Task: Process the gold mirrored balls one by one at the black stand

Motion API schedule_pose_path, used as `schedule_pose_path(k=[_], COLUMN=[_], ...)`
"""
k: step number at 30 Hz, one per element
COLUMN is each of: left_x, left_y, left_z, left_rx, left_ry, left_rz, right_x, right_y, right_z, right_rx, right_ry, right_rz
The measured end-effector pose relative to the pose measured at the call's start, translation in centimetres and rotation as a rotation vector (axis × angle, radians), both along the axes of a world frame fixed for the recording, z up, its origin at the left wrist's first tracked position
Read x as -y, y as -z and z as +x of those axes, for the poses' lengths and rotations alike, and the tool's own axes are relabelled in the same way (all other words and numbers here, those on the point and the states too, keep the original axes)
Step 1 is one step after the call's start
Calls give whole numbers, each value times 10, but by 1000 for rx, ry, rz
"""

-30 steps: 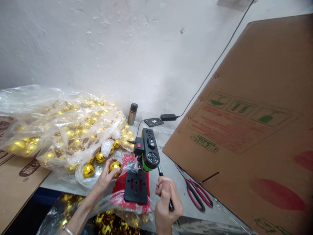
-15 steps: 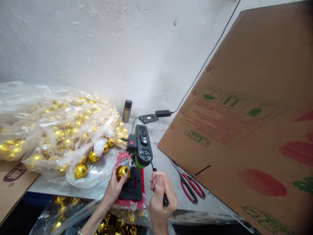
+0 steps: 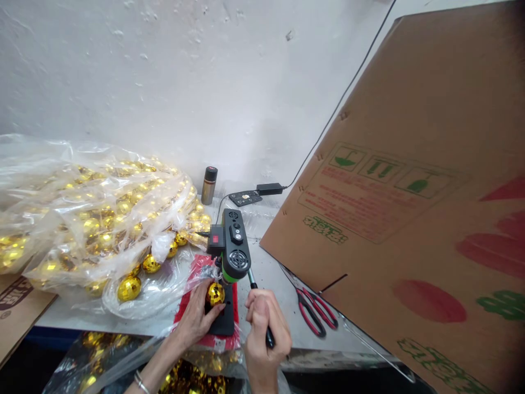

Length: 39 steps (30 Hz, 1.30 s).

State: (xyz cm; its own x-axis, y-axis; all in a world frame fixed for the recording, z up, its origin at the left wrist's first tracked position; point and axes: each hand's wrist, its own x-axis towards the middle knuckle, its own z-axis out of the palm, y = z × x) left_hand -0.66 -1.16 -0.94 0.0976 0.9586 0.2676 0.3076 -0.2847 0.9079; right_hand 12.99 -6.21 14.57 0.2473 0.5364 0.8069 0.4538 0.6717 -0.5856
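Between the fingers and thumb of my left hand (image 3: 196, 316) is a shiny gold mirror ball (image 3: 215, 294). The ball sits over the black base plate (image 3: 223, 323) of a small bench press (image 3: 237, 246), just below its head. My right hand (image 3: 267, 328) is wrapped round the black grip of the press lever (image 3: 253, 280), at the machine's right side. A red sheet (image 3: 184, 298) lies under the base. Where the ball meets the press is partly hidden by the head and my fingers.
A clear plastic bag (image 3: 123, 189) full of gold balls fills the left; loose balls (image 3: 129, 288) lie at its mouth. Red-handled scissors (image 3: 315, 312) rest right of the press, beside a large cardboard box (image 3: 394, 137). Behind stand a spray can (image 3: 209, 186) and power adapter (image 3: 269, 189). More gold balls (image 3: 192, 377) lie below the table edge.
My left hand has moved the gold ball slightly right and down, over the base plate. My right hand keeps its hold on the lever. The whole view has shifted a little.
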Motion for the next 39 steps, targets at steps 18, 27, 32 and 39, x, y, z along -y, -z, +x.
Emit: schedule_pose_path(k=[18,27,32,39], left_x=[-1,0,0,0], left_y=[-5,-9,-7,-3], left_z=[8,8,8,11], left_rx=[-146,-173,-175,-165], left_ry=[48,56,40,24], left_rz=[-26,-34,-15,5], right_x=[-1,1,0,-9], right_y=[39,57,59,59], right_z=[-1,-11,-10,-10], right_rx=[38,-82,-55,-24], right_ry=[64,125,127,174], right_rz=[105,62,107,182])
